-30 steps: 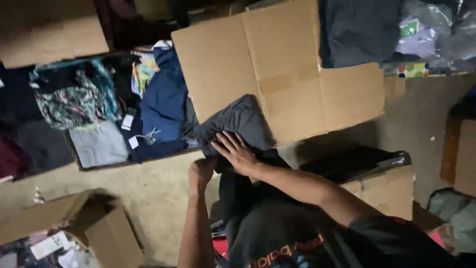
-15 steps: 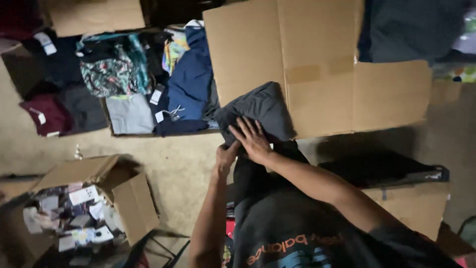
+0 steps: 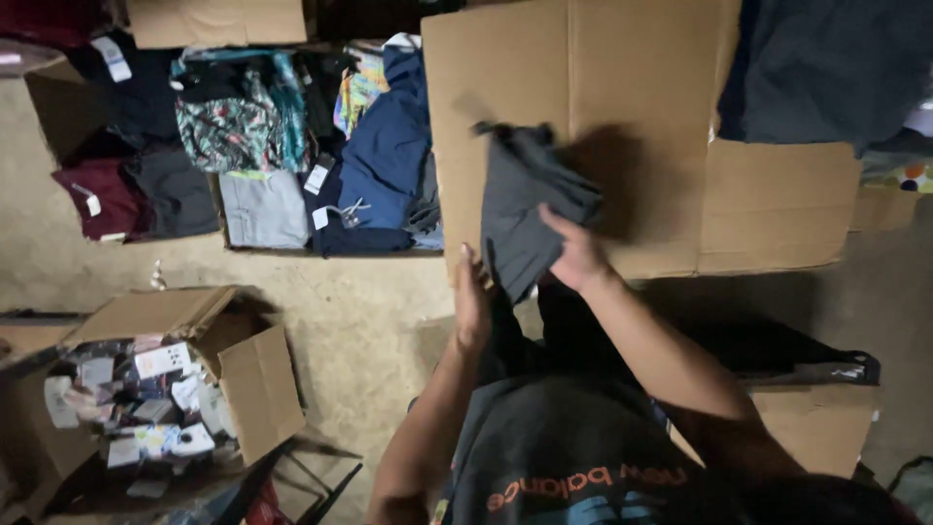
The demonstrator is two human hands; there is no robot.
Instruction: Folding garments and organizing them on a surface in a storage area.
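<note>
Concrete floor (image 3: 369,321) bears flattened cardboard (image 3: 622,126) and open carton (image 3: 175,379).

Dark grey tee (image 3: 564,437) w/ orange print across chest, short sleeves, forearms bare, no gloves.
</note>
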